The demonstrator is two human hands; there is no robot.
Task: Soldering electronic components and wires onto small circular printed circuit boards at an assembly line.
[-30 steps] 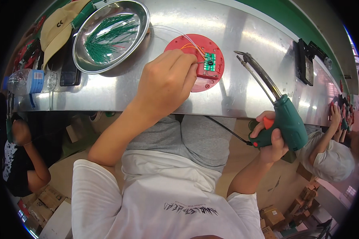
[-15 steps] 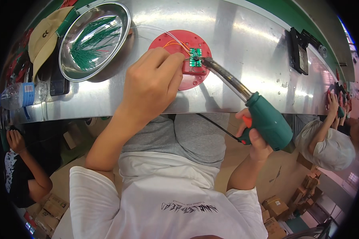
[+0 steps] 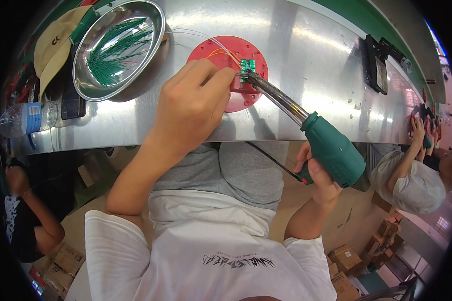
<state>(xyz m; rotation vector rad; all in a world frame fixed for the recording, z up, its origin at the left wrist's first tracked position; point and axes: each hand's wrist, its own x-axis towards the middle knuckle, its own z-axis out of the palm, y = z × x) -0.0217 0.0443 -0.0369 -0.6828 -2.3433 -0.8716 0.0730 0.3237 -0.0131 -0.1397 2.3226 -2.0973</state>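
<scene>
My right hand [image 3: 320, 175] is wrapped round the grip of a green soldering gun [image 3: 336, 153]. The gun's long metal barrel slants up and left, and its tip touches or nearly touches a small green circuit board [image 3: 248, 65]. That board lies on a round red plastic housing [image 3: 246, 103], with orange and pale wires [image 3: 217, 52] running to it. At the board's left edge, my left hand [image 3: 193, 103] is closed in a pinch. A short, thin dark wire seems to run from its fingertips to the board; the fingers hide most of it.
A steel bowl [image 3: 79, 83] of green wires stands left on the metal table [image 3: 306, 60], near a tan cap [image 3: 60, 40], a dark phone-like slab [image 3: 74, 106] and a plastic bottle [image 3: 22, 120]. A black holder [image 3: 375, 65] lies at right. The gun's cord hangs below the table edge; co-workers sit either side.
The soldering gun has shifted slightly left, its tip now lower on the board. The orange trigger, visible before, is now hidden by my right hand. My left hand has barely moved.
</scene>
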